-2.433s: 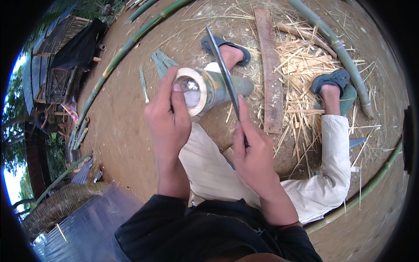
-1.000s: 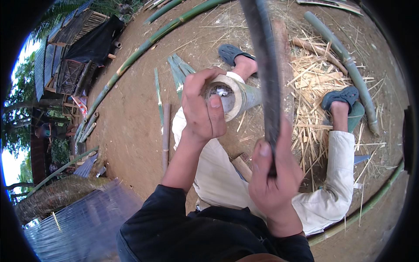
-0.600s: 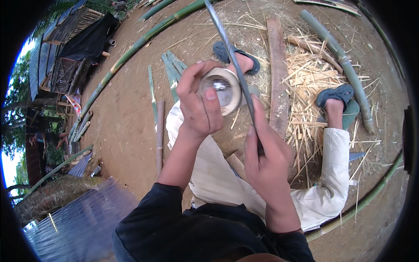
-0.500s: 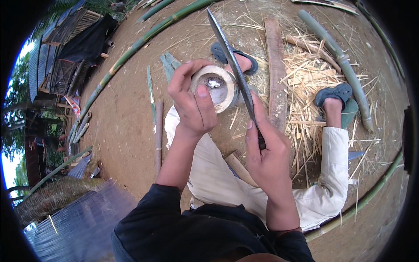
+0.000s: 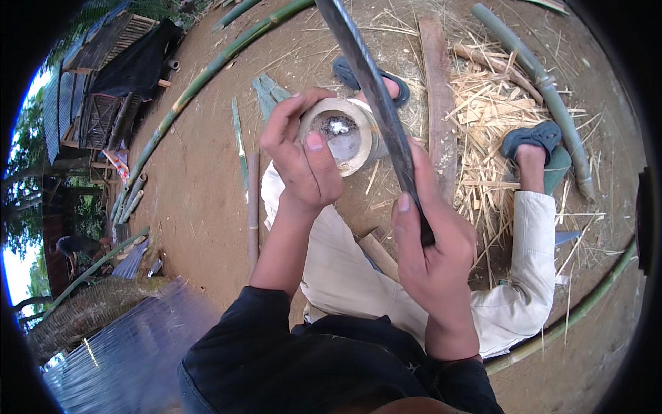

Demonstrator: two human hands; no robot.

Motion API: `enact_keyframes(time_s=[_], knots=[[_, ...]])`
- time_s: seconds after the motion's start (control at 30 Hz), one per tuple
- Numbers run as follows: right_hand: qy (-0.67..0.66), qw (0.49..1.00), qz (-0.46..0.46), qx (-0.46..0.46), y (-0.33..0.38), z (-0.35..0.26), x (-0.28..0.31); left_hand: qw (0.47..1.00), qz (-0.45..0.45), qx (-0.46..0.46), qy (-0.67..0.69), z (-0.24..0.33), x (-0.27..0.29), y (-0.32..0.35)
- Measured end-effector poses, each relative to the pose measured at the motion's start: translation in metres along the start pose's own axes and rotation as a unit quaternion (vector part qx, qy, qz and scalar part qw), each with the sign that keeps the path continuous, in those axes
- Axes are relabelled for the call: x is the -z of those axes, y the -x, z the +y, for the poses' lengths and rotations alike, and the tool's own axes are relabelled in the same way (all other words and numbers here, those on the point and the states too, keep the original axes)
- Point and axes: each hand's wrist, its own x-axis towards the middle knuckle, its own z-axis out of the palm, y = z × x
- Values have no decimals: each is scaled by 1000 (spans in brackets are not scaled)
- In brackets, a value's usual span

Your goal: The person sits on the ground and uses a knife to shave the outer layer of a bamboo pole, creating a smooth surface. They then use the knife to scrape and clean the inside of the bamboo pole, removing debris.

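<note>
My left hand (image 5: 303,165) is wrapped around a thick bamboo section (image 5: 363,143), with its thumb pressed at the near rim. The open end faces up toward me, showing a pale cut ring and a hollow greyish inside with a white patch. In my right hand (image 5: 438,255) is a machete (image 5: 379,103), gripped at the lower end, where the fingers mostly hide the handle. Its long dark blade slants up and to the left, passing in front of the bamboo's right side, and its tip runs out of the picture. Whether blade and bamboo touch, I cannot tell.
A flat wooden plank (image 5: 437,103) lies between my sandalled feet. Right of it spreads a pile of bamboo shavings (image 5: 493,107), beside a green bamboo pole (image 5: 545,83). A longer bamboo pole (image 5: 207,83) curves along the left. A person (image 5: 79,245) bends over at far left.
My right hand has shifted slightly right and toward me. The machete blade now looks larger and its tip has left the top of the picture. My left hand and the bamboo hardly moved.
</note>
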Motion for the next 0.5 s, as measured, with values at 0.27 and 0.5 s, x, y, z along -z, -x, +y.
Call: enact_keyframes(time_s=[0.27, 0.5], knots=[[39, 992, -40, -116, 4, 29, -7, 1000, 18, 11, 8, 2, 8, 6], [-30, 999, 32, 12, 8, -7, 0, 999, 32, 25, -3, 0, 10, 15]])
